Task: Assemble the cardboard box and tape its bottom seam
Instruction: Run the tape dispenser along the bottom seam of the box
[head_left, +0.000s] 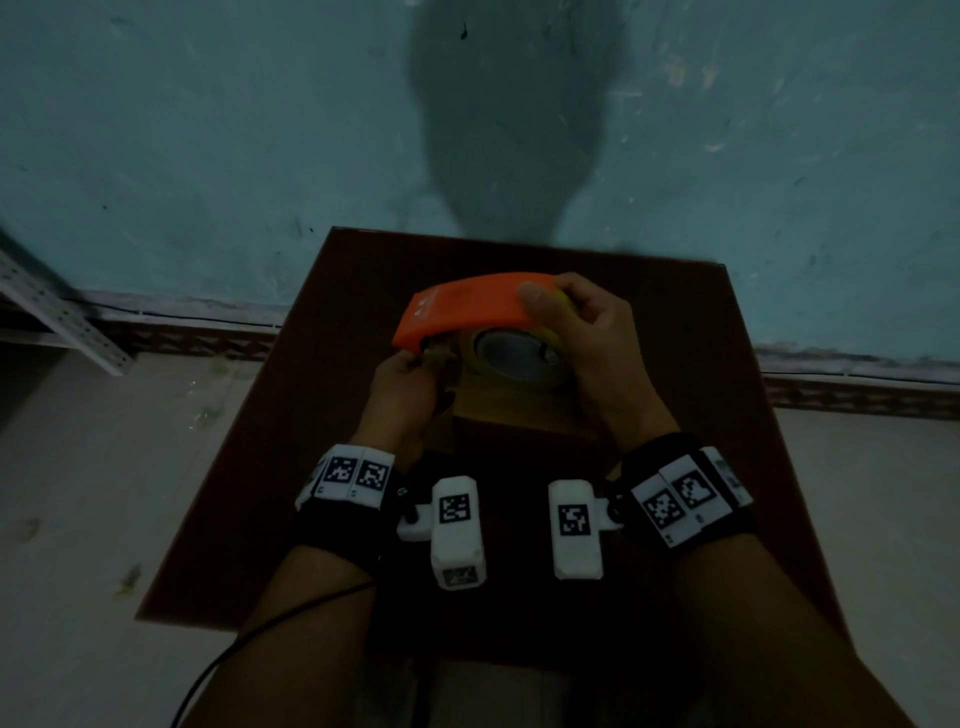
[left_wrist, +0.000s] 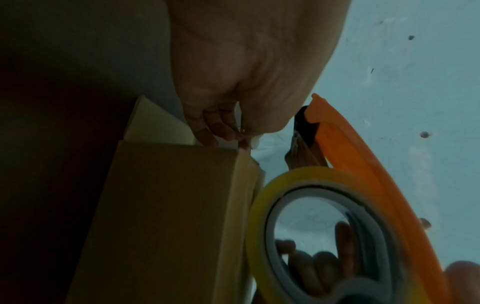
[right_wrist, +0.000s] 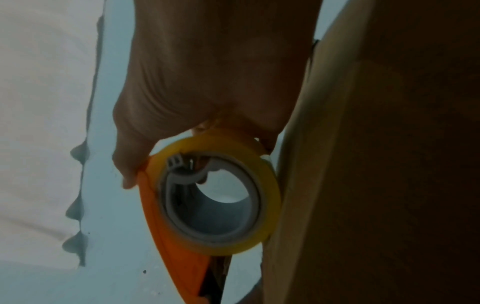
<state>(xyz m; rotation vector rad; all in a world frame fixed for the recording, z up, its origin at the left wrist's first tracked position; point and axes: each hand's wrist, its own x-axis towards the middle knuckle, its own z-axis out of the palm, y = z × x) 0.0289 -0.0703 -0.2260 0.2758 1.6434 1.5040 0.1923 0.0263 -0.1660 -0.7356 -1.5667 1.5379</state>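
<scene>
The right hand (head_left: 582, 338) gripped the orange tape dispenser (head_left: 467, 306) over the cardboard box (left_wrist: 166, 216) mid-counter (head_left: 701, 364); left hand (head_left: 410, 384) fingers (left_wrist: 207, 131), at the dispenser's eight o'clock, pinched the tape end.

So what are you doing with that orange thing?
A person is getting ready to tape up a cardboard box that stands on a dark table. The right hand grips an orange tape holder with a yellow roll of tape in it, held right against the box. The left hand has its fingertips at the front end of the holder and the box's top edge, seemingly pinching the loose tape end, though that is too dim to be sure.
</scene>
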